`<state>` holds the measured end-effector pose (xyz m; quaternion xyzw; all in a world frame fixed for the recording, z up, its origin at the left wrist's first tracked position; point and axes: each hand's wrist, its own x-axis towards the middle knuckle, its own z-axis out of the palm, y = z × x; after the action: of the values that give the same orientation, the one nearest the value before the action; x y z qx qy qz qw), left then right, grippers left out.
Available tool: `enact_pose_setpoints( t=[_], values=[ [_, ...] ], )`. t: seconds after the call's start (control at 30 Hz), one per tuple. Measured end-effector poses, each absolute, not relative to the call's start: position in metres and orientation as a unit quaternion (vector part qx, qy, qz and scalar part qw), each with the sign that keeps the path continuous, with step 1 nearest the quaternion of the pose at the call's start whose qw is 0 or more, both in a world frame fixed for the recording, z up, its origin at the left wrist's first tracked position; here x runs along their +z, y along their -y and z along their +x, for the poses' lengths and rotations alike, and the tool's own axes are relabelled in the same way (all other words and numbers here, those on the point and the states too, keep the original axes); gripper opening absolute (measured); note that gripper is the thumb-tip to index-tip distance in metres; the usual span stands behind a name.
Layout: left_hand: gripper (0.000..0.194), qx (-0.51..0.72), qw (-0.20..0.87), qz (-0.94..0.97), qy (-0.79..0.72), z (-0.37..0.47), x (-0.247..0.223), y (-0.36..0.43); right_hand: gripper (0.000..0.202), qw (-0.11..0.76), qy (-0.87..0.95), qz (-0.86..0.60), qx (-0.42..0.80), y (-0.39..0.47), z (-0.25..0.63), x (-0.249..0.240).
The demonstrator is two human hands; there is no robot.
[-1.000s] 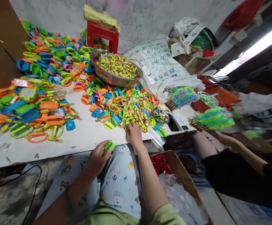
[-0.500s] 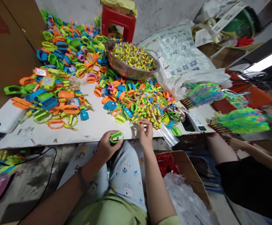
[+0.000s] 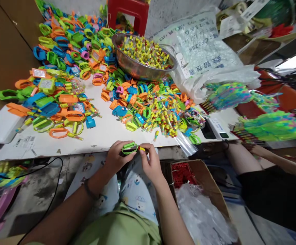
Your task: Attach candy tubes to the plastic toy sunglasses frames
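Note:
My left hand [image 3: 117, 157] is closed round a green plastic toy watch [image 3: 129, 148], held just off the table's front edge. Between the thumb and fingers of my right hand [image 3: 151, 162] is a small yellow tube with a red end [image 3: 142, 149], its tip at the right side of the watch. Whether the two touch I cannot tell. A single yellow tube [image 3: 156, 135] lies apart on the white table [image 3: 104, 131]. Behind it spreads a heap of yellow tubes [image 3: 167, 119] mixed with coloured toy watches [image 3: 131, 98].
A metal bowl [image 3: 137, 69] full of yellow tubes stands behind the heap. More watches [image 3: 58, 105] cover the left side, near a white power bank [image 3: 2, 126]. A white sack [image 3: 199, 51] lies at back right. Another person's arm [image 3: 278, 160] shows at right, beyond an open carton [image 3: 209, 173].
My right hand has come away from the heap, down and left to the watch, with a yellow tube in its fingers. My left hand still holds the watch. The view has shifted slightly.

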<state>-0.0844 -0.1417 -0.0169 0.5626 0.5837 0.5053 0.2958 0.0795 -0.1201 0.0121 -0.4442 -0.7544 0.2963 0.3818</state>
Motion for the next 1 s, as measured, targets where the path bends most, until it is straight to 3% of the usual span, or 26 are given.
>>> enact_pose_setpoints(
  t=[0.2, 0.37, 0.53, 0.67, 0.9, 1.0],
  values=[
    [0.031, 0.481, 0.307, 0.558, -0.603, -0.087, -0.016, 0.143, 0.011, 0.28, 0.83, -0.441, 0.194, 0.12, 0.082, 0.014],
    [0.028, 0.477, 0.389, 0.524, -0.588, -0.085, -0.015, 0.149, 0.015, 0.195, 0.876, -0.434, 0.081, 0.128, 0.087, 0.019],
    [0.023, 0.414, 0.477, 0.5, -0.593, -0.081, -0.003, 0.152, 0.018, 0.229, 0.895, -0.382, 0.03, 0.132, 0.095, 0.013],
    [0.027, 0.393, 0.484, 0.49, -0.609, -0.086, 0.004, 0.147, 0.019, 0.278, 0.883, -0.378, -0.009, 0.129, 0.091, 0.001],
    [0.044, 0.357, 0.43, 0.532, -0.637, -0.112, 0.03, 0.146, 0.025, 0.295, 0.875, -0.384, 0.011, 0.118, 0.072, 0.008],
    [0.044, 0.352, 0.337, 0.499, -0.717, -0.148, 0.054, 0.138, 0.044, 0.308, 0.849, -0.43, -0.014, 0.099, 0.079, 0.005]
  ],
)
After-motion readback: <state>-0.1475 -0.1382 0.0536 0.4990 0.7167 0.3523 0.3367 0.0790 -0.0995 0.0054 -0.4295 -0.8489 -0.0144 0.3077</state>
